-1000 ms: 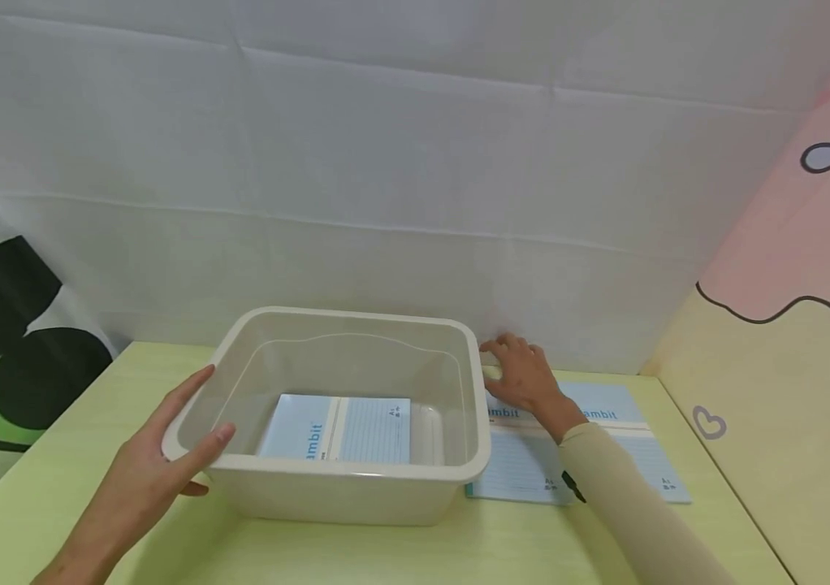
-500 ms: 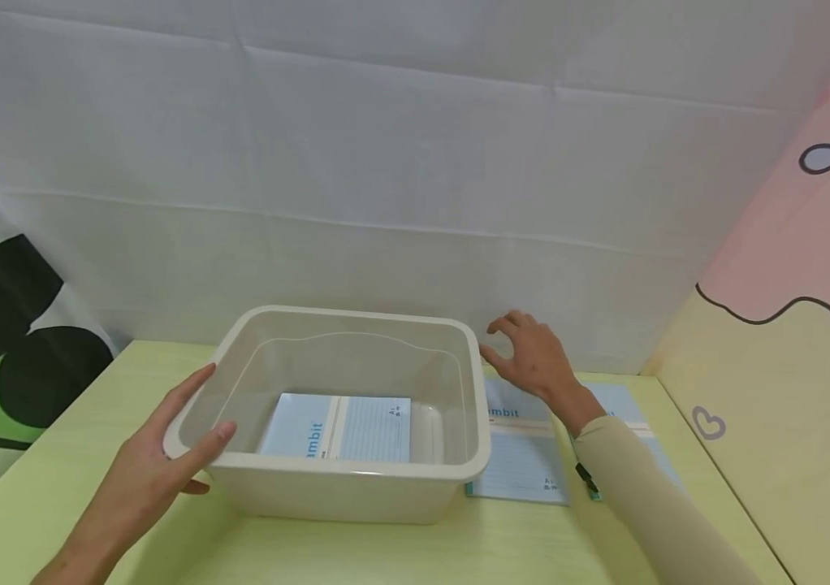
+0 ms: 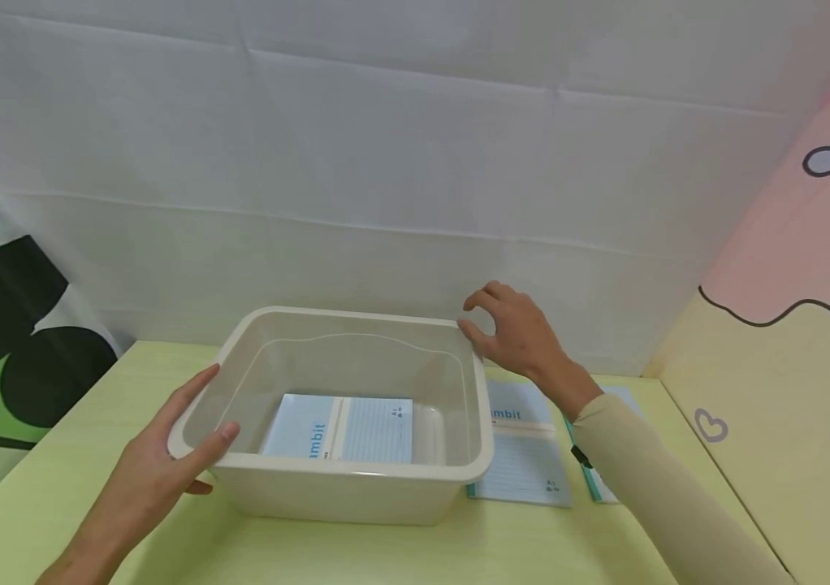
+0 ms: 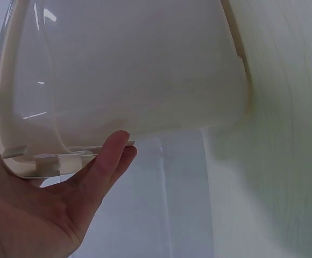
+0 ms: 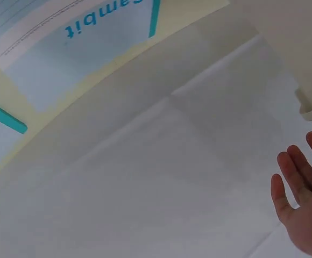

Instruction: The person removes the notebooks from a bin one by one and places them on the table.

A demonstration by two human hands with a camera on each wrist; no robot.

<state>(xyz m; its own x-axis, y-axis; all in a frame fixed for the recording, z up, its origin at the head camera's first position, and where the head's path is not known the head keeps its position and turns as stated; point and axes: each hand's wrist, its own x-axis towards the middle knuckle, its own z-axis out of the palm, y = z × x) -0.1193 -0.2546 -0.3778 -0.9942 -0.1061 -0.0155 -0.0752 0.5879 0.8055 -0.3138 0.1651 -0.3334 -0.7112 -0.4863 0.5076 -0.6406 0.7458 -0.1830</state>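
A cream plastic basin (image 3: 335,497) stands on the table with a light-blue notebook (image 3: 342,428) lying inside it. My left hand (image 3: 148,475) grips the basin's near left corner, thumb over the rim and the other fingers outside; in the left wrist view the hand (image 4: 54,207) is at the corner below the rim. Above the far right corner is my right hand (image 3: 513,329), fingers loosely bent, with the thumb tip at the rim; contact is hard to tell. In the right wrist view that hand (image 5: 306,207) holds nothing.
Right of the basin, a blue notebook (image 3: 520,455) lies on the pale yellow-green table (image 3: 313,556). Farther right, another notebook (image 3: 601,487) is mostly covered by my sleeve. A white cloth (image 3: 386,162) hangs behind, and a printed panel (image 3: 758,422) borders the right side.
My right hand has risen from over the notebooks and moved left to the basin's far right corner. The left hand and the basin stay nearly in place.
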